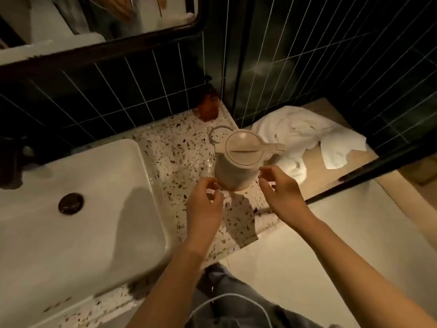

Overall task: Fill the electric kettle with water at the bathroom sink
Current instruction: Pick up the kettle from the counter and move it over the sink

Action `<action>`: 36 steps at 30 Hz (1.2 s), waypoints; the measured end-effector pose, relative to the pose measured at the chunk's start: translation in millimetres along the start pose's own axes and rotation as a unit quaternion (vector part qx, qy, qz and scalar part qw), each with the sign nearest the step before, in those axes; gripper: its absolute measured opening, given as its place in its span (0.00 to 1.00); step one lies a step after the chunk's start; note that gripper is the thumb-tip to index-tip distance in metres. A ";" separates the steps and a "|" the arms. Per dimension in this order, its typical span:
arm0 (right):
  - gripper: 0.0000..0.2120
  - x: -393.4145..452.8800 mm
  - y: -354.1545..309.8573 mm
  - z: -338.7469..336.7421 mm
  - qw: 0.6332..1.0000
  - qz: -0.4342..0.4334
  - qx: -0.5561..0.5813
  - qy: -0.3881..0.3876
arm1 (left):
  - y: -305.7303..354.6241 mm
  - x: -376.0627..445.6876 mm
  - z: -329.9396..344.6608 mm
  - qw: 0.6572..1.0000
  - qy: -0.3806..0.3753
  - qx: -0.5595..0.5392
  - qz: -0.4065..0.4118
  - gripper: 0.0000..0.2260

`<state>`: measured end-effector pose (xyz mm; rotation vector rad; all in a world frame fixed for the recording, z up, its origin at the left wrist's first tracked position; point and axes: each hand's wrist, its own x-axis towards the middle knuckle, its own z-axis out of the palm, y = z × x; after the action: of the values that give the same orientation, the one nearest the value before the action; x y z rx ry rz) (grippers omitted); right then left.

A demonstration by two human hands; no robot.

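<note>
The white sink [78, 197] fills the left, its basin dry-looking and the drain uncovered; right of it runs the speckled surface [179, 147], where the electric kettle [238, 162] stands upright with its lid shut and handle pointing right. Both hands hover just short of its body, the left hand [205, 204] and right hand [281, 190] with fingers spread apart, holding nothing. The step looks like picking up; next likely needs the lid opened.

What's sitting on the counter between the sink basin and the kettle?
Nothing: in the head view, only bare speckled countertop separates the white sink from the kettle. The left hand hovers nearer the camera, not between them.
</note>
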<state>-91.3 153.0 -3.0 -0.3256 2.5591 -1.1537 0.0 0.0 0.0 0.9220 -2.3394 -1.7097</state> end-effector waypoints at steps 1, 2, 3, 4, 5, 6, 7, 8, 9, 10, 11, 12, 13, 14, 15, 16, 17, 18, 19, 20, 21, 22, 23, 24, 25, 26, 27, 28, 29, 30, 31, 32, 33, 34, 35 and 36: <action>0.15 8.4 1.7 -3.8 1.000 0.013 0.001 0.015 | 3.9 8.4 3.5 1.000 0.002 0.000 0.002 0.12; 0.15 16.2 2.9 -7.2 0.999 0.019 -0.001 0.032 | 5.0 16.2 7.5 1.000 0.009 0.004 0.001 0.11; 0.15 23.6 5.2 -9.6 0.999 0.010 -0.014 0.046 | 5.6 23.7 10.1 1.000 0.020 0.006 0.005 0.11; 0.15 30.0 3.3 -13.6 0.998 -0.008 -0.032 0.052 | 5.2 31.1 12.6 1.000 0.029 0.000 0.006 0.11; 0.15 37.2 4.1 -16.4 0.997 -0.028 -0.047 0.057 | 5.6 38.3 15.3 0.999 0.033 -0.004 0.002 0.12; 0.15 43.8 3.3 -20.0 0.996 -0.040 -0.061 0.060 | 5.7 45.1 18.1 0.999 0.034 -0.010 -0.008 0.14; 0.15 50.1 2.5 -24.0 0.994 -0.044 -0.074 0.066 | 7.0 51.2 20.4 0.999 0.031 -0.023 -0.022 0.16; 0.15 56.4 1.7 -28.4 0.993 -0.038 -0.089 0.073 | 9.5 57.4 22.1 0.998 0.025 -0.037 -0.036 0.17; 0.16 63.2 2.4 -31.2 0.992 -0.023 -0.097 0.081 | 12.7 63.1 24.2 0.998 0.018 -0.045 -0.050 0.17; 0.17 69.6 4.3 -33.3 0.991 -0.002 -0.100 0.087 | 13.6 69.2 27.1 0.997 0.002 -0.048 -0.067 0.18; 0.19 74.9 7.0 -34.1 0.991 0.017 -0.096 0.088 | 15.6 74.0 29.7 0.995 -0.019 -0.047 -0.087 0.20; 0.22 78.7 8.9 -34.2 0.992 0.035 -0.088 0.081 | 16.4 78.3 32.0 0.992 -0.042 -0.051 -0.103 0.22; 0.25 81.7 11.8 -34.0 0.993 0.054 -0.083 0.065 | 16.8 81.6 34.2 0.990 -0.060 -0.059 -0.115 0.24; 0.27 84.1 15.2 -33.6 0.993 0.071 -0.085 0.043 | 15.6 84.2 36.1 0.987 -0.073 -0.075 -0.121 0.26; 0.29 86.2 19.6 -32.5 0.992 0.081 -0.092 0.018 | 15.8 86.0 37.5 0.984 -0.082 -0.090 -0.128 0.27; 0.30 87.2 22.5 -31.4 0.991 0.083 -0.101 -0.004 | 15.2 88.1 38.7 0.982 -0.089 -0.102 -0.133 0.27; 0.30 89.0 26.5 -29.9 0.991 0.079 -0.104 -0.017 | 14.9 89.9 40.5 0.980 -0.098 -0.108 -0.136 0.26; 0.30 90.6 29.0 -28.4 0.992 0.076 -0.098 -0.016 | 13.6 91.8 43.4 0.978 -0.111 -0.113 -0.137 0.27; 0.28 93.2 32.2 -26.4 0.993 0.076 -0.089 -0.005 | 11.9 93.6 46.9 0.977 -0.119 -0.111 -0.140 0.30; 0.25 95.2 32.9 -25.3 0.993 0.081 -0.087 0.006 | 9.5 95.5 50.6 0.976 -0.123 -0.109 -0.143 0.34; 0.21 96.9 33.9 -24.9 0.993 0.086 -0.082 0.009 | 8.0 96.7 53.9 0.975 -0.131 -0.105 -0.148 0.40; 0.19 96.8 33.6 -24.6 0.994 0.089 -0.068 0.004 | 7.3 97.2 56.9 0.973 -0.138 -0.107 -0.151 0.44; 0.21 95.8 34.9 -23.5 0.995 0.084 -0.043 -0.001 | 4.8 99.4 60.2 0.972 -0.140 -0.112 -0.153 0.46; 0.23 92.3 34.4 -23.2 0.996 0.086 -0.016 -0.007 | 4.7 101.4 61.9 0.971 -0.137 -0.123 -0.152 0.46; 0.25 88.8 35.8 -22.4 0.996 0.091 0.004 -0.015 | 4.9 104.4 62.7 0.971 -0.128 -0.130 -0.151 0.45; 0.25 85.0 36.5 -21.9 0.994 0.102 0.012 -0.025 | 6.6 107.4 62.6 0.973 -0.118 -0.137 -0.143 0.43; 0.25 81.8 39.5 -20.3 0.993 0.113 0.020 -0.038 | 7.1 111.1 62.3 0.975 -0.111 -0.142 -0.133 0.39; 0.25 78.4 41.0 -18.8 0.990 0.128 0.035 -0.053 | 7.6 114.3 61.6 0.975 -0.109 -0.144 -0.126 0.33; 0.24 76.2 44.0 -16.8 0.987 0.140 0.056 -0.063 | 6.5 118.4 61.5 0.976 -0.110 -0.145 -0.121 0.29; 0.24 74.3 45.5 -15.0 0.983 0.152 0.079 -0.069 | 7.1 121.4 60.4 0.976 -0.111 -0.144 -0.118 0.26; 0.24 72.8 46.8 -13.2 0.980 0.157 0.104 -0.068 | 6.8 124.8 59.6 0.977 -0.110 -0.142 -0.117 0.25; 0.23 70.9 46.9 -11.9 0.976 0.163 0.126 -0.067 | 6.9 127.3 58.5 0.976 -0.110 -0.143 -0.118 0.23; 0.23 69.7 47.4 -10.0 0.973 0.166 0.145 -0.062 | 5.9 130.4 58.0 0.976 -0.110 -0.145 -0.120 0.23; 0.22 68.9 47.1 -9.1 0.970 0.172 0.163 -0.059 | 6.5 132.2 56.7 0.975 -0.110 -0.148 -0.123 0.22; 0.22 69.0 48.5 -7.9 0.967 0.172 0.179 -0.054 | 6.5 134.9 55.8 0.974 -0.110 -0.151 -0.129 0.22; 0.21 69.3 48.3 -7.3 0.965 0.176 0.188 -0.052 | 6.5 137.9 55.1 0.973 -0.109 -0.154 -0.134 0.21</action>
<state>-161.8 166.4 -48.1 0.1511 2.1306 -1.3971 -137.5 -24.9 -50.5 1.0750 -2.0503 -2.3073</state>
